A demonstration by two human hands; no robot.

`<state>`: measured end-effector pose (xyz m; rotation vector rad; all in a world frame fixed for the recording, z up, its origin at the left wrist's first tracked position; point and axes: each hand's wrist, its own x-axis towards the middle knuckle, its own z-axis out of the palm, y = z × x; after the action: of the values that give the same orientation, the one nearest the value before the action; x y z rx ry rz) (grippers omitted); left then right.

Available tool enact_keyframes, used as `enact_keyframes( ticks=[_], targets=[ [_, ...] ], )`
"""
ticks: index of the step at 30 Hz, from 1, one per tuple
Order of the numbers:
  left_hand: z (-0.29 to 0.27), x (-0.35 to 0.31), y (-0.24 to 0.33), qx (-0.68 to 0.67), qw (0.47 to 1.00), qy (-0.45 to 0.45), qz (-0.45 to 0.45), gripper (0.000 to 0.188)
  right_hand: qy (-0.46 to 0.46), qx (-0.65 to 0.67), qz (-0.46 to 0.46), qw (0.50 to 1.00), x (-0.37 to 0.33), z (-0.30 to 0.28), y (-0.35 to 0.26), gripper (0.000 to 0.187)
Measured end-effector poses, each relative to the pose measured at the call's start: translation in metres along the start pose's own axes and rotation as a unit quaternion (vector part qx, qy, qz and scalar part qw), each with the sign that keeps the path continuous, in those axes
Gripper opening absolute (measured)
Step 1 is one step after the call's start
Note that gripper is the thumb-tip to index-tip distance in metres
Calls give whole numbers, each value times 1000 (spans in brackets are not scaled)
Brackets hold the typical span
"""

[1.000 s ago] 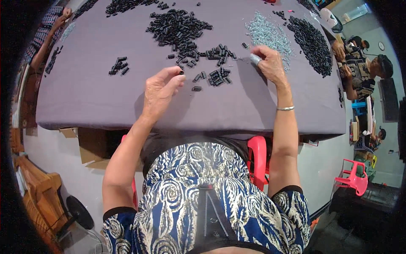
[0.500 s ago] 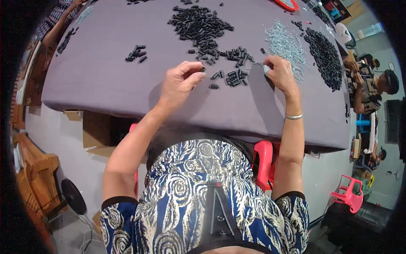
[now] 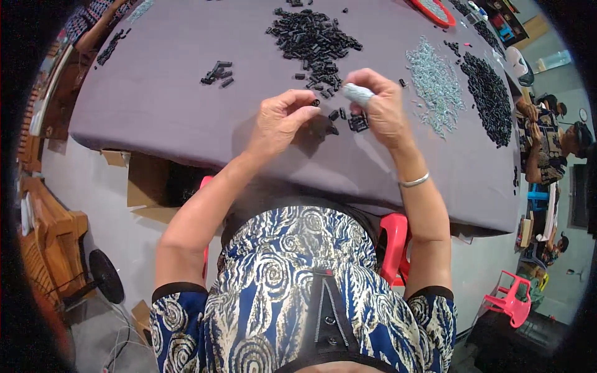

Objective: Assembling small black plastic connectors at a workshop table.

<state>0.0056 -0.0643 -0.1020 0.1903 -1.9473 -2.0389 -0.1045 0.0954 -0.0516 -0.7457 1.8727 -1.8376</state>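
My left hand [image 3: 278, 123] pinches a small black cylindrical piece [image 3: 316, 102] between thumb and fingertips, its hollow end showing. Close by on the right, my right hand [image 3: 388, 117] has its fingers drawn together, slightly blurred. A pale grey wrap [image 3: 359, 94] covers one of its digits; anything at those fingertips is too small to make out. Under and between the hands lie several loose black cylinders [image 3: 357, 123], partly hidden by the right hand. Beyond them spreads a big heap of the same black pieces [image 3: 311, 38].
Right of my hands lies a pile of small pale silvery pieces [image 3: 435, 87], with a heap of black pieces [image 3: 488, 99] beyond it. A few black cylinders [image 3: 217, 73] sit to the left. A red-rimmed tray [image 3: 440, 17] stands far right. Another person's arm [image 3: 99, 28] is far left.
My right hand has moved left from beside the silvery pile, closer to my left hand. The left hand still holds the black cylinder. The whole view has shifted slightly.
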Motion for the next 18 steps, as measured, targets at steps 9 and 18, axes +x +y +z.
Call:
enact_keyframes(
  ticks=[9, 18],
  targets=[
    [0, 3, 6, -75, 997, -5, -21, 17, 22, 82, -46, 995, 0, 44, 17, 7],
    [-3, 4, -1, -75, 997, -13, -21, 18, 35, -79, -123, 989, 2, 39, 24, 12]
  ],
)
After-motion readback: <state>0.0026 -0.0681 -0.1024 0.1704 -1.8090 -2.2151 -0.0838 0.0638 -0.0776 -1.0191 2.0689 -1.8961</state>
